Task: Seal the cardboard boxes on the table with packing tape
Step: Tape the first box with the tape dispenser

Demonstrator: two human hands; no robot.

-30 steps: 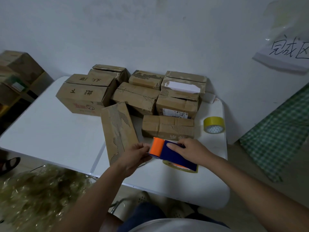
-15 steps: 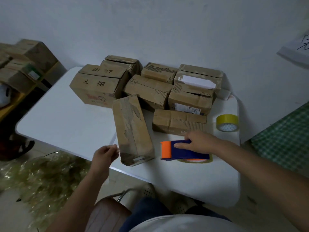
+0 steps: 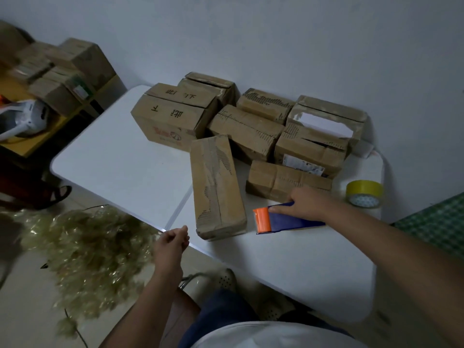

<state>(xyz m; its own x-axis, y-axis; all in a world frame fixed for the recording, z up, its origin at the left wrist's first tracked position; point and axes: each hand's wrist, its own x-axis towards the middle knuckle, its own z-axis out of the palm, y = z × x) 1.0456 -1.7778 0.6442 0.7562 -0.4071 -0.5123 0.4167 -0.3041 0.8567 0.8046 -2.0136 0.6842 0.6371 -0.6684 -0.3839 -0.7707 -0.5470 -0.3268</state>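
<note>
Several worn cardboard boxes crowd the far side of the white table (image 3: 113,159). A long narrow box (image 3: 218,189) lies endwise toward me near the front edge, and a small flat box (image 3: 286,179) sits to its right. My right hand (image 3: 305,204) holds a blue tape dispenser (image 3: 296,221) with an orange end, which sits on the table just right of the long box. My left hand (image 3: 173,243) hovers at the table's front edge, left of the long box, fingers curled, nothing visible in it. A yellow tape roll (image 3: 364,194) stands at the right edge.
A heap of crumpled clear tape scraps (image 3: 82,249) lies on the floor to the left. More boxes (image 3: 65,69) and a white appliance (image 3: 22,119) sit on a low yellow stand at far left. Green checked cloth (image 3: 439,222) hangs at right. The wall stands close behind the boxes.
My left hand let go of the dispenser and drew back left, off the table edge. My right hand lowered the dispenser onto the table. The view swung left.
</note>
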